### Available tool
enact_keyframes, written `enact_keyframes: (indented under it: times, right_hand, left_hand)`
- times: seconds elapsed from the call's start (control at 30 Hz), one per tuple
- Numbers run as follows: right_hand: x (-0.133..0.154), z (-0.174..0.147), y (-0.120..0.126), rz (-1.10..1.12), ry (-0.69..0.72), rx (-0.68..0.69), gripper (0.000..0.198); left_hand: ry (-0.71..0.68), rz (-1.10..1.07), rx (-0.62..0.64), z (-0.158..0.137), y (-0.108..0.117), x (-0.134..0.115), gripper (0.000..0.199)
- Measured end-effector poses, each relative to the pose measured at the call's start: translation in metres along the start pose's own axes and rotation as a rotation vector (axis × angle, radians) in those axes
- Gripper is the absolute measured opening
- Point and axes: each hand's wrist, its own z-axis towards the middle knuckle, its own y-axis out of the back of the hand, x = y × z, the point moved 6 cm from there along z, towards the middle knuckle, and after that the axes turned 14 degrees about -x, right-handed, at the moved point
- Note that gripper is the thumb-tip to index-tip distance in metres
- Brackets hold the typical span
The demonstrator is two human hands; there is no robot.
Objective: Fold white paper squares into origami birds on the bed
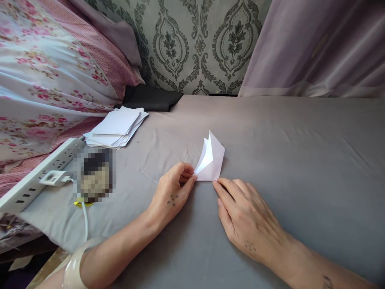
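A folded sheet of white paper rests on the grey cloth, its bottom edge toward me and two pointed flaps rising at the top. At its lower left corner, my left hand pinches the paper between thumb and fingers. My right hand lies at the lower right corner, its index fingertip touching the paper's bottom edge. The fingers of that hand are stretched out, with the thumb apart from the paper and nothing gripped.
A stack of white paper sheets lies at the back left, beside a black folded item. A white power strip with a plugged-in charger and cable runs along the left edge. A blurred-out object sits near it.
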Motion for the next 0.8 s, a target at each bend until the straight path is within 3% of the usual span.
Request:
enact_keyframes:
  times: [0.43,0.8]
  right_hand:
    - [0.005,0.004,-0.011,-0.047,-0.021,0.101,0.049]
    - [0.009,0.004,-0.009,-0.1,0.005,0.091,0.049]
  left_hand:
    - [0.02,-0.091,0.01,0.0,0.001,0.002,0.012]
    - [-0.034,-0.105,0.017,-0.001,0.0,0.009,0.012]
